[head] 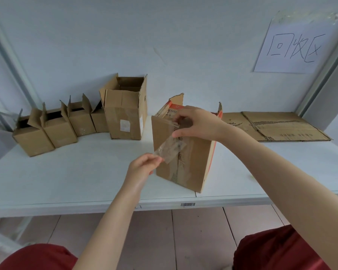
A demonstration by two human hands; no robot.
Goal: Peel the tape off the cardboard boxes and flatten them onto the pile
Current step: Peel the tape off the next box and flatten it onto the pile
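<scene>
An open cardboard box with orange edges (193, 164) stands on the white table (76, 178) in front of me. A strip of clear tape (170, 150) is half peeled from its front face. My left hand (144, 165) pinches the strip's loose lower end, just left of the box. My right hand (195, 123) grips the box's top front edge, with its fingers over the tape's upper part. A pile of flattened cardboard (275, 126) lies at the back right of the table.
A tall open box (125, 114) stands at the back centre. Several small open boxes (53, 127) line up to its left. A paper sign (293, 47) is taped to the wall above the pile. The table's front edge (164, 204) runs close to my knees.
</scene>
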